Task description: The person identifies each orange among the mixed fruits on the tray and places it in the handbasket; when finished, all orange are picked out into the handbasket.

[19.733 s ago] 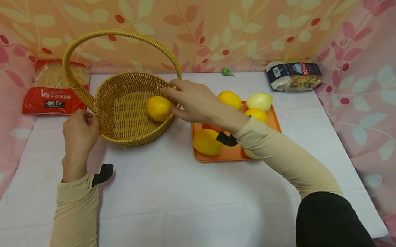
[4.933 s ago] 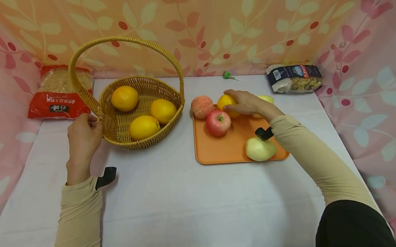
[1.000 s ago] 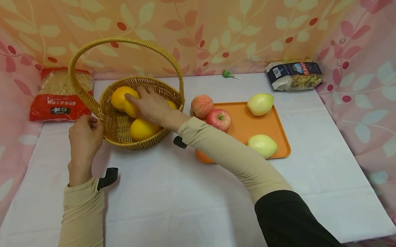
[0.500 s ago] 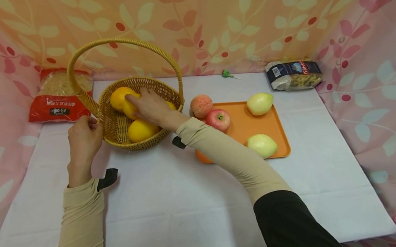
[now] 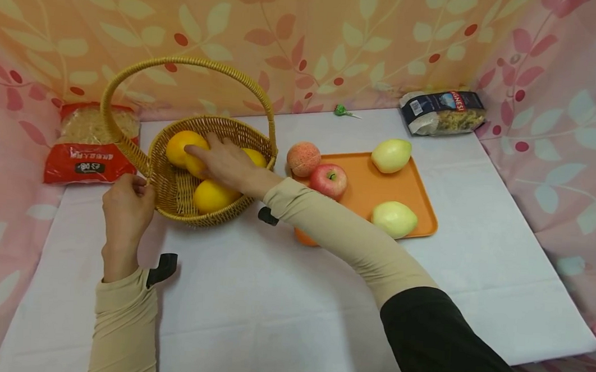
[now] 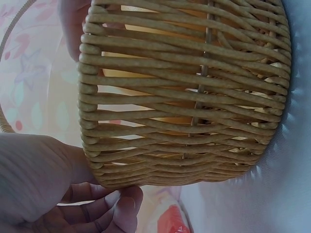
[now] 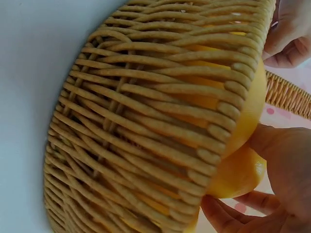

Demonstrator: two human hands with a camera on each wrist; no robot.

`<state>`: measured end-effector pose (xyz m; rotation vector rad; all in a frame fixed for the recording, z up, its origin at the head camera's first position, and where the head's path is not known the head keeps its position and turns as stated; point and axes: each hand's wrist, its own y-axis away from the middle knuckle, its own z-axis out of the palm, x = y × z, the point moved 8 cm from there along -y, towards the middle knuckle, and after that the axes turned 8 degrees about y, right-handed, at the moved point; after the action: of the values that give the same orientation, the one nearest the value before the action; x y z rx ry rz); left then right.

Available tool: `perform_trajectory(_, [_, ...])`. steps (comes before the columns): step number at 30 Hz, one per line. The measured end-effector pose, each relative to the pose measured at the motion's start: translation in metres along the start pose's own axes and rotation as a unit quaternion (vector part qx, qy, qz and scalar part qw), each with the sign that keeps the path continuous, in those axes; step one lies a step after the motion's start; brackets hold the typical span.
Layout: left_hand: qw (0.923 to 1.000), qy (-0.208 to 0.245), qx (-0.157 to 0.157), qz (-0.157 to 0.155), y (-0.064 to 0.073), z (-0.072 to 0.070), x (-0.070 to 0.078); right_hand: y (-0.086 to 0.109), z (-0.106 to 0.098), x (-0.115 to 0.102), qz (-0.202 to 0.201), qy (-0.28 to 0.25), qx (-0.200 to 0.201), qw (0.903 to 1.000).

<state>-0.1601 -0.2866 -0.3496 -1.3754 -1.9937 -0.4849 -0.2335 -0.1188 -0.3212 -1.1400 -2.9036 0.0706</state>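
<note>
At the left of the head view stands a wicker basket (image 5: 177,194) with a tall arched handle. My left hand (image 5: 127,205) pinches its rim at the handle's base; the left wrist view shows thumb and fingers (image 6: 127,208) at that edge. My right hand (image 5: 230,163) reaches into the basket. Its thumb and fingers hold a yellow lemon (image 5: 196,162), also seen between them in the right wrist view. Beside it lie an orange (image 5: 178,148), a lemon (image 5: 213,197) in front and another yellow fruit (image 5: 256,157), partly hidden by the hand.
An orange tray (image 5: 364,172) holds a red apple (image 5: 330,180) and two pale green fruits (image 5: 392,155). A peach (image 5: 304,159) sits at its back left corner. Behind are a red noodle bag (image 5: 89,152), a green lollipop (image 5: 341,110) and a pasta bag (image 5: 443,113).
Since about five seconds ago, my right hand has carried the lemon from the tray leftward into the basket. Over the last second both hands have stayed nearly still.
</note>
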Motion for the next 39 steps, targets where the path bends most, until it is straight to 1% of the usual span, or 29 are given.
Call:
perform_trajectory(3, [1.0000, 0.001, 0.000, -0.001, 0.000, 0.000, 0.000, 0.000, 0.000, -0.002, -0.009, 0.025, -0.006, 0.9996])
perform_trajectory(6, [1.0000, 0.001, 0.003, 0.003, 0.000, 0.000, 0.000, -0.002, 0.000, -0.003, -0.007, 0.040, -0.018, 0.9990])
perform_trajectory(11, [0.9998, 0.002, 0.013, 0.017, 0.001, -0.002, 0.003, -0.004, 0.000, -0.004, -0.004, 0.045, -0.024, 0.9987])
perform_trajectory(15, [0.9995, 0.003, 0.018, 0.025, 0.001, -0.003, 0.004, -0.005, 0.001, -0.001, -0.008, 0.028, -0.037, 0.9989])
perform_trajectory(18, [0.9996, 0.002, 0.016, 0.022, 0.000, -0.002, 0.002, -0.006, 0.003, 0.002, -0.009, 0.006, -0.051, 0.9986])
perform_trajectory(20, [0.9997, 0.002, 0.015, 0.021, 0.000, -0.002, 0.002, -0.006, 0.004, 0.004, -0.009, -0.005, -0.054, 0.9985])
perform_trajectory(29, [0.9997, 0.004, 0.014, 0.021, 0.001, -0.001, 0.002, -0.004, 0.006, 0.008, 0.001, -0.035, -0.051, 0.9981])
perform_trajectory(32, [0.9997, 0.003, 0.014, 0.022, 0.001, -0.001, 0.002, -0.002, 0.002, 0.006, -0.005, -0.027, -0.036, 0.9990])
perform_trajectory(34, [0.9997, 0.002, 0.012, 0.020, 0.000, -0.001, 0.002, -0.001, -0.004, 0.000, -0.015, -0.015, -0.016, 0.9996])
perform_trajectory(36, [0.9997, 0.002, 0.011, 0.020, -0.001, -0.001, 0.001, 0.001, -0.011, -0.009, -0.031, -0.007, 0.015, 0.9994])
perform_trajectory(39, [0.9998, 0.002, 0.008, 0.018, -0.001, -0.001, 0.001, 0.002, -0.017, -0.027, -0.061, -0.003, 0.036, 0.9975])
